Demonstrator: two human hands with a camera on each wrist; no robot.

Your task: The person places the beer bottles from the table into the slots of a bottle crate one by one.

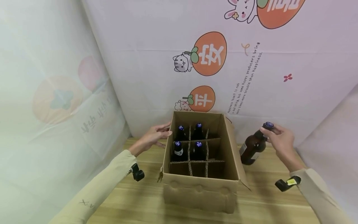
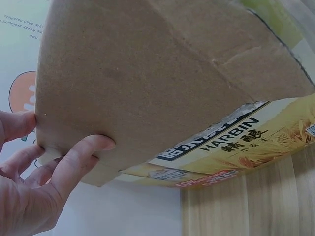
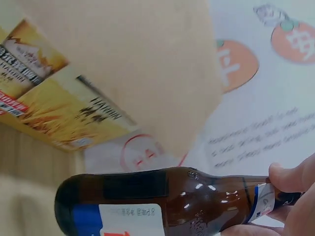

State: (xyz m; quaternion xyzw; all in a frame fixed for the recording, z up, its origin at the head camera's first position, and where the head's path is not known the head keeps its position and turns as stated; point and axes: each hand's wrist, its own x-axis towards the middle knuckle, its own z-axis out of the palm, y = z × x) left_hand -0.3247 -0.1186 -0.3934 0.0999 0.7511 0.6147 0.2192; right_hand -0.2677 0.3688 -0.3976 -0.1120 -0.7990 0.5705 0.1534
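Note:
On the right in the head view, my right hand (image 1: pixel 281 137) grips a brown glass beer bottle (image 1: pixel 254 146) by its neck, just below the blue cap. The bottle hangs tilted beside an open cardboard box (image 1: pixel 199 183); its labels show in the right wrist view. Cardboard dividers (image 1: pixel 198 161) split the box into compartments. Several blue-capped bottles (image 1: pixel 198 152) stand in the back and middle left and centre ones. My left hand (image 1: pixel 153 137) rests against the box's left side, its thumb on the folded-down flap (image 2: pixel 147 83) in the left wrist view.
The box stands on a wood-grain table (image 1: pixel 134 193). White printed cloth (image 1: pixel 151 77) hangs behind it and at both sides. The box's outer flap (image 1: pixel 236 152) sticks out on the right, between the box and the held bottle.

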